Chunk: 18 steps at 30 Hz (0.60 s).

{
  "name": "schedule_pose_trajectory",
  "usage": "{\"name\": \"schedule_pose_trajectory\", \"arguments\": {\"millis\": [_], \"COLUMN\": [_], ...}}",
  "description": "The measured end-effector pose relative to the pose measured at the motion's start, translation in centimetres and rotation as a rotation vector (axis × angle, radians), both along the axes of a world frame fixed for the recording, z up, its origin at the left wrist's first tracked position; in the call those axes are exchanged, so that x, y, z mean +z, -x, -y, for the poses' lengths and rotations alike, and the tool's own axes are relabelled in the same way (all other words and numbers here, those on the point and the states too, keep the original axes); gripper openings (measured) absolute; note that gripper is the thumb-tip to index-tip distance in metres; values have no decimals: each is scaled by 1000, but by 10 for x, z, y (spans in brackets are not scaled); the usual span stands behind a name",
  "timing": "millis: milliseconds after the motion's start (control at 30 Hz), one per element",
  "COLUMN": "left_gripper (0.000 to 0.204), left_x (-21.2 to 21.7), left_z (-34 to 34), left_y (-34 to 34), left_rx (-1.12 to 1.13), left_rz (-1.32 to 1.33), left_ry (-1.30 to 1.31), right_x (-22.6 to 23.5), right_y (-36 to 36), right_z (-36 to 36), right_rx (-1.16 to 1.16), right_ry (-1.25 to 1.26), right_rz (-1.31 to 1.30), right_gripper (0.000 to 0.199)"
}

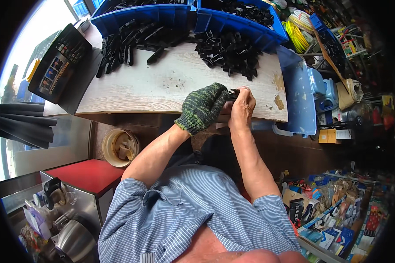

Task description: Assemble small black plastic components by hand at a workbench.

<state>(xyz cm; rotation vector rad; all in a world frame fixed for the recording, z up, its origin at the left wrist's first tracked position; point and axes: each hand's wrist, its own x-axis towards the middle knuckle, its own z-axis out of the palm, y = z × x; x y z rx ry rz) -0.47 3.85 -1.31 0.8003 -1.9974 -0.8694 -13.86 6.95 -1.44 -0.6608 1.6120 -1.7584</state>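
Observation:
My left hand [201, 107], in a green-and-black knitted glove, is closed at the table's front edge. Against it, my bare right hand [242, 108] is closed too, thumb and fingers pinched together. Between them shows a small black plastic part [234, 93], mostly covered by the fingers. Beyond my hands, on the pale wood-grain table [136, 87], lies a heap of short black plastic clips [228, 53]. Farther left is a pile of long, narrow black plastic pieces [129, 41], with one black piece [156, 55] lying apart from it.
Two blue bins [145, 19] filled with black parts line the table's back. A tablet [59, 63] leans at the left. A light-blue tub [298, 92] adjoins the right edge. Below are a bucket [112, 147] and a red-topped cabinet [85, 173]; crowded shelves [333, 215] stand at right.

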Motion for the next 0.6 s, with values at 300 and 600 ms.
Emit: {"name": "schedule_pose_trajectory", "arguments": {"millis": [300, 600], "left_gripper": [35, 43], "left_x": [17, 7], "left_z": [-31, -25], "left_y": [39, 36], "left_rx": [277, 161], "left_rz": [-62, -65], "left_ry": [-343, -361], "right_x": [-10, -9], "right_y": [14, 21], "right_z": [-3, -5], "right_rx": [121, 200], "right_ry": [172, 153], "right_rz": [-320, -130], "right_gripper": [29, 27]}}
